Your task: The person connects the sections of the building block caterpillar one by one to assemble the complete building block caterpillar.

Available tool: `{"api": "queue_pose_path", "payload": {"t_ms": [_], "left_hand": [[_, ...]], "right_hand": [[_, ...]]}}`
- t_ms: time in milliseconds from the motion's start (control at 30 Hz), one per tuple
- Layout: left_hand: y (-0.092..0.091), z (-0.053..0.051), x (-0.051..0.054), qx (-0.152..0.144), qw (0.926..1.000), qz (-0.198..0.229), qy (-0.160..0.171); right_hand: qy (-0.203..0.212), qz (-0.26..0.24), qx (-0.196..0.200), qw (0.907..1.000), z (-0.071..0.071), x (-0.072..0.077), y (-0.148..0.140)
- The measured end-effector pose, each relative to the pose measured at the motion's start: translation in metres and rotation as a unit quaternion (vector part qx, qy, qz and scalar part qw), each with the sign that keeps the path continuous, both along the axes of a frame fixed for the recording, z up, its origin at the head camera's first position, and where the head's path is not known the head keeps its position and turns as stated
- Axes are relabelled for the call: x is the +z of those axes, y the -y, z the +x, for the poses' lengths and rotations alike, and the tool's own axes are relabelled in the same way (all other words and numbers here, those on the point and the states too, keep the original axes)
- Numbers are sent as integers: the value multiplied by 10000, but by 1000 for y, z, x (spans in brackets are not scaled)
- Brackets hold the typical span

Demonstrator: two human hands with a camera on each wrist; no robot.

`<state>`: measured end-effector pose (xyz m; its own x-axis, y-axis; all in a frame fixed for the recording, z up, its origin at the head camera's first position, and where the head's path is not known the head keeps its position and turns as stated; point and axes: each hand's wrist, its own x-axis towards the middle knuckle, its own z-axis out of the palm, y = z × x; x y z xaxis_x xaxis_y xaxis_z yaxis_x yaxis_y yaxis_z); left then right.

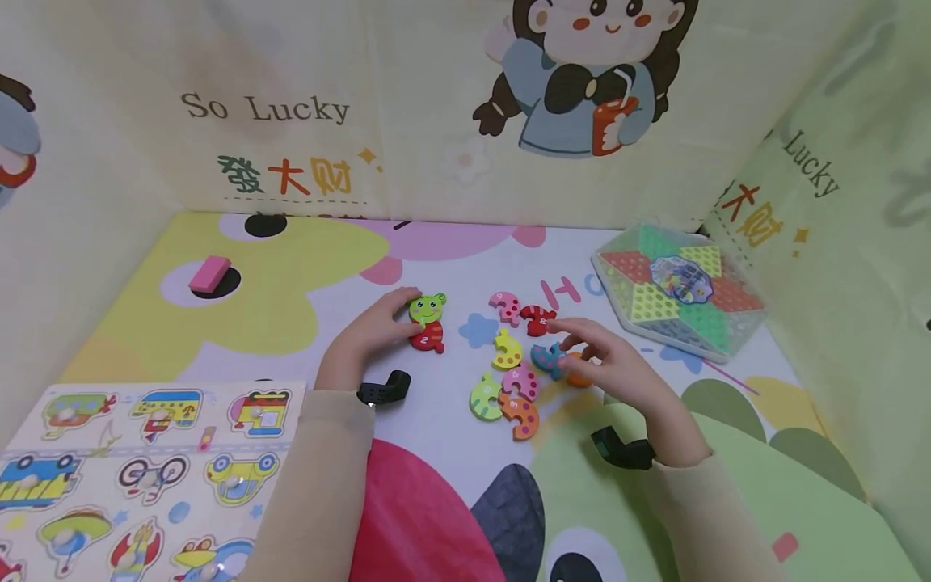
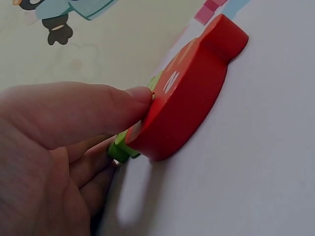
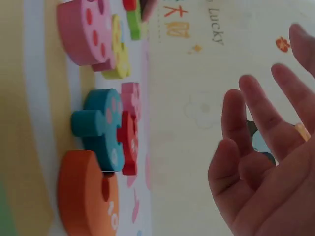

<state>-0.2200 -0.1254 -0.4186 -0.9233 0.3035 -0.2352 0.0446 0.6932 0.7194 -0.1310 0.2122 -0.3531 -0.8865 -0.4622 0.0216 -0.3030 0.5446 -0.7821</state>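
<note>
A green frog-faced head piece (image 1: 427,309) joins a red piece numbered 2 (image 1: 427,338), flat on the table. My left hand (image 1: 377,325) holds them at their left side, its thumb on the red piece (image 2: 187,93) in the left wrist view. My right hand (image 1: 611,361) hovers with bent, spread fingers and nothing in it, above the blue piece (image 1: 547,360) and an orange piece (image 1: 579,370). In the right wrist view the right hand (image 3: 270,147) is apart from the blue piece (image 3: 103,128) and the orange one (image 3: 86,194).
Between the hands lie pink (image 1: 520,381), yellow (image 1: 507,349), light green (image 1: 485,398), orange (image 1: 520,416) and red (image 1: 537,320) pieces. A vehicle puzzle board (image 1: 174,442) is front left, a pink block (image 1: 210,274) back left, a clear octagonal box (image 1: 680,291) back right.
</note>
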Motion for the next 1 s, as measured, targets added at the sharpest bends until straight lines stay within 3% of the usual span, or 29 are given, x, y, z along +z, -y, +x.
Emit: {"api": "queue_pose_path", "payload": {"t_ms": [167, 400, 633, 1000], "left_hand": [[-2, -2, -1, -75, 10000, 7, -18], [-2, -2, -2, -99, 9999, -2, -41], [-2, -2, -2, -44, 10000, -46, 5], [1, 0, 0, 18, 9999, -99, 16]], "right_hand": [[243, 262, 616, 9975, 9, -10, 3], [599, 754, 1408, 9853, 17, -26, 19], [768, 1386, 1406, 9773, 22, -35, 22], [687, 1512, 1515, 9744, 20, -39, 25]]}}
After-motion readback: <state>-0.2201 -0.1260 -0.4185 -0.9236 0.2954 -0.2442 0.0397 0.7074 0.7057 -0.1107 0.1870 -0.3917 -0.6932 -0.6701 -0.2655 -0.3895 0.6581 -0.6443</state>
